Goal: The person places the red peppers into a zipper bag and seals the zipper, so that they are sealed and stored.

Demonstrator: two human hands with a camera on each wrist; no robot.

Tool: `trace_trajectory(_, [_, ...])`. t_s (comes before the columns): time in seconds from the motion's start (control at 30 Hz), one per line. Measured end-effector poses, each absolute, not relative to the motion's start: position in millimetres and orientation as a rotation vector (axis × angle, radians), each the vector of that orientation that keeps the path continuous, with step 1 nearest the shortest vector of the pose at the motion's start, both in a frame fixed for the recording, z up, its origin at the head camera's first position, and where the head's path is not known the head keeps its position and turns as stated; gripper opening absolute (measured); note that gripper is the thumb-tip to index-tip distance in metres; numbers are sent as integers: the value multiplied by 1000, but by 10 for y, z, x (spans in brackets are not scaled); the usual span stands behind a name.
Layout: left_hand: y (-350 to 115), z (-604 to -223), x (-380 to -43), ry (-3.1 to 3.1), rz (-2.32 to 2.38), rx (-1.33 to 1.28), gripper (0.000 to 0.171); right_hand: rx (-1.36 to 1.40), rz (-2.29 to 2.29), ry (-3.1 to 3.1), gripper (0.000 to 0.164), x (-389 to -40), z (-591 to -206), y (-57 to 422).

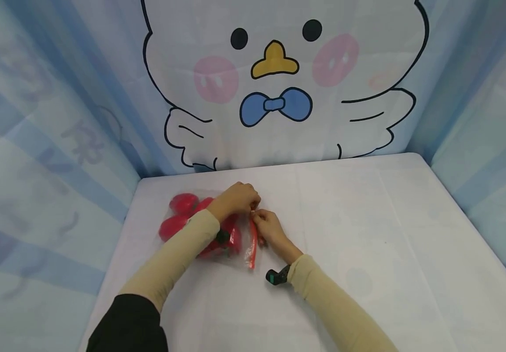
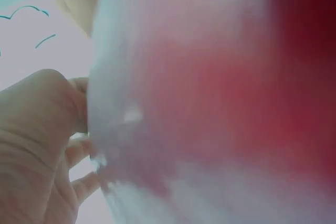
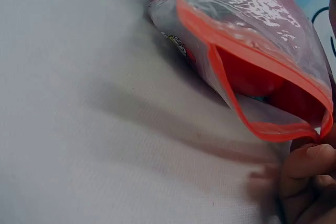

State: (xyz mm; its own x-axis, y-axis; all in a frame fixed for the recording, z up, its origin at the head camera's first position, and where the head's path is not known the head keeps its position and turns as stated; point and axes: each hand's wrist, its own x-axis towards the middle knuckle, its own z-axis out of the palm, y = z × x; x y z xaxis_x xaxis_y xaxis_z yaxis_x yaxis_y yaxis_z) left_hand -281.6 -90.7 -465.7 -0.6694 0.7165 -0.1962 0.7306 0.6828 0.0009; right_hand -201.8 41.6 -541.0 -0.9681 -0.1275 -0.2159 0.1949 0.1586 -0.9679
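A clear zip bag (image 1: 246,254) with an orange-red seal strip (image 3: 273,59) lies toward the left back of the table. Several smooth red rounded objects (image 1: 184,203) fill it. Its mouth gapes along part of the strip in the right wrist view. My left hand (image 1: 237,199) reaches over the bag, fingers curled on the strip's far end. Close by, my right hand (image 1: 271,230) pinches the strip near the same end; its fingers (image 3: 307,163) also show in the right wrist view. Blurred bag plastic (image 2: 173,129) covers most of the left wrist view.
The white table (image 1: 358,234) extends to the right and in front of the bag. Behind it hangs a curtain (image 1: 275,137) with a cartoon bird, and blue patterned curtains (image 1: 46,161) flank the sides. A small black camera (image 1: 276,276) sits at my right wrist.
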Motion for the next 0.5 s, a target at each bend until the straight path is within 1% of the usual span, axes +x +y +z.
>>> trace_trajectory(0.27, [-844, -4478, -2831, 2617, -224, 1134, 9, 92, -1875, 2174, 31, -2012, -5398, 414])
trace_trajectory(0.5, [-801, -4493, -2913, 2584, -269, 1164, 9, 85, -1894, 2117, 31, -2036, -5360, 444])
